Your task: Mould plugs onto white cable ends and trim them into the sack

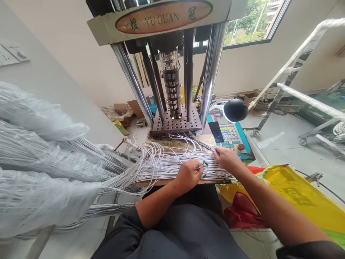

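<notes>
My left hand (pixel 188 176) is closed over the front of the bench, pinching a small metal-and-green connector piece (pixel 204 164). A thick layer of thin white cables (pixel 167 165) lies beneath it. My right hand (pixel 228 158), also closed, grips a long slim metal tool (pixel 202 143), perhaps tweezers. Its far end reaches to the front edge of the press's perforated plate (pixel 176 124). Several white cables loop up to that same edge. What lies under the plate is hidden.
A press with chrome columns (pixel 215 61) stands directly ahead. To its right are a control panel (pixel 230 136), a black phone (pixel 216 132), red-handled scissors (pixel 216 112) and a black lamp (pixel 235 109). Wrapped cable bundles (pixel 40 201) fill the left; a yellow bag (pixel 299 194) lies at right.
</notes>
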`<state>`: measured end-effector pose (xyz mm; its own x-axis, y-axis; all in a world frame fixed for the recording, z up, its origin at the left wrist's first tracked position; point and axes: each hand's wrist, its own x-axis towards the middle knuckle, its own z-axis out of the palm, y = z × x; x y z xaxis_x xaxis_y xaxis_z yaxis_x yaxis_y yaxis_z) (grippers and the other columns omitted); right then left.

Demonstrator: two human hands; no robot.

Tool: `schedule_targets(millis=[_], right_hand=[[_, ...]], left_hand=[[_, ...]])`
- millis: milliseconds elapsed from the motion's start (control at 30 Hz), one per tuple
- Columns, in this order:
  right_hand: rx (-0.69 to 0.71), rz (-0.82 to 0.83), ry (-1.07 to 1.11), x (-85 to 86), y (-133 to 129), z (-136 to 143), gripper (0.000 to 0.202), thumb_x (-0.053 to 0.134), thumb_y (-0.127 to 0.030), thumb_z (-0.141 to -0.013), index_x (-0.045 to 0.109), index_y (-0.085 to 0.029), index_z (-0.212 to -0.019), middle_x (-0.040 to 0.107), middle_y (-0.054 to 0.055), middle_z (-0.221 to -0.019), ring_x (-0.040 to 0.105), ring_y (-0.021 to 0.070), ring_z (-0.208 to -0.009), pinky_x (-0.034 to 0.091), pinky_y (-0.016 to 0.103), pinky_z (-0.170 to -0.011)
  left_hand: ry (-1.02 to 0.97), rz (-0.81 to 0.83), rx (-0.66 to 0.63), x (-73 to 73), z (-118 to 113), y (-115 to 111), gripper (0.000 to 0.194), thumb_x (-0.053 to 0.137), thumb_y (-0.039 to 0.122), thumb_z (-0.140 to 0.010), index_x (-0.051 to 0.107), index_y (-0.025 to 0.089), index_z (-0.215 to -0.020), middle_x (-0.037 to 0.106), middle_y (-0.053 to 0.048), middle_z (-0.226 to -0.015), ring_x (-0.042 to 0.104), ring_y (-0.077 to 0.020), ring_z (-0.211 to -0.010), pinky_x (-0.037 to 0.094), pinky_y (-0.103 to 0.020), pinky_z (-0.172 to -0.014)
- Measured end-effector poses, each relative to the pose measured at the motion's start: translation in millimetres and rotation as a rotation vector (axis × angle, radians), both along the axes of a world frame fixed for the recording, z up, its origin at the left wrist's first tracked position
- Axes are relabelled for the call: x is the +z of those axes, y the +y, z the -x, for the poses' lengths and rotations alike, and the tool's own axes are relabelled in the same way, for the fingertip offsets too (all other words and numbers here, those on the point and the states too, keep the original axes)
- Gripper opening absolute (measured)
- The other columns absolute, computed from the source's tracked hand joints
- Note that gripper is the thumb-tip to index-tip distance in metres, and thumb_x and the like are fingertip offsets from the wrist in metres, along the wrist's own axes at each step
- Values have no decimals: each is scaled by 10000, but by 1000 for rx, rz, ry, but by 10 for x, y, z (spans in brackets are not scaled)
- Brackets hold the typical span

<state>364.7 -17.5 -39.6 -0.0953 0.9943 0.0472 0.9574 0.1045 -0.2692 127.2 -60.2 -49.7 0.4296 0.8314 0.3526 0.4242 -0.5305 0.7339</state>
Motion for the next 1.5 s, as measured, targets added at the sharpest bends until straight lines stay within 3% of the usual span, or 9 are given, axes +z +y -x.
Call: schedule_targets(millis=[100, 200, 300, 433, 767, 1033, 1233, 1500], right_hand=[[-57, 39, -27, 48, -166, -237, 306, 445, -336, -955, 714, -190, -935, 763, 133, -932, 671, 248, -825, 423, 311, -713], [-58, 138, 92, 72, -341, -327, 240, 491, -309, -914, 714, -219, -930, 774, 90, -937, 676, 235, -815, 437, 294, -705], [-23, 161, 287, 21, -477, -213, 263, 465, -228, -886, 697, -236, -1010, 773, 55, -1022, 677, 220, -894, 452, 272, -775], [-76, 155, 402, -112, -576, -28, 321, 451, -237, -897, 684, -241, -1117, 760, 60, -1125, 674, 236, -987, 453, 276, -824], [-22, 143, 515, -212, -550, -149, 354, 458, -236, -910, 698, -236, -1170, 760, 57, -1168, 674, 240, -1037, 464, 281, -881], [-3, 130, 554, -292, -538, -174, 356, 458, -241, -917, 694, -234, -1183, 748, 59, -1221, 672, 244, -1084, 475, 294, -924], [-49, 138, 572, -330, -525, -184, 475, 468, -255, -915, 644, -191, -1352, 683, 103, -1367, 618, 278, -1266, 444, 348, -1074], [-40, 176, 594, -319, -545, -181, 543, 452, -285, -924, 598, -164, -1432, 658, 115, -1405, 613, 281, -1287, 449, 357, -1090]], left_hand=[[6, 4, 16, -54, -34, 71, 212, 598, 305, -959, 621, 195, -781, 599, -9, -744, 529, -146, -697, 403, -278, -688], [10, 27, -11, -114, -105, 131, 228, 598, 303, -955, 615, 191, -757, 587, -5, -726, 522, -144, -693, 401, -274, -684], [1, 74, -71, -173, -199, 189, 242, 616, 324, -950, 624, 188, -750, 585, 4, -703, 518, -138, -678, 397, -265, -673], [4, 143, -110, -229, -308, 278, 325, 633, 385, -947, 617, 182, -694, 599, 0, -696, 528, -133, -675, 411, -260, -688], [38, 196, -177, -242, -470, 503, 212, 653, 318, -908, 704, 171, -764, 648, -5, -707, 563, -134, -677, 428, -250, -681], [76, 105, -172, -254, -497, 474, 200, 646, 283, -918, 697, 176, -757, 648, -6, -715, 562, -135, -684, 440, -262, -699], [38, 44, -184, -295, -488, 449, 224, 635, 267, -926, 656, 178, -722, 605, 4, -692, 535, -129, -680, 419, -257, -688], [44, 44, -199, -280, -491, 416, 249, 589, 282, -932, 632, 188, -706, 592, -11, -681, 545, -141, -688, 447, -270, -711]])
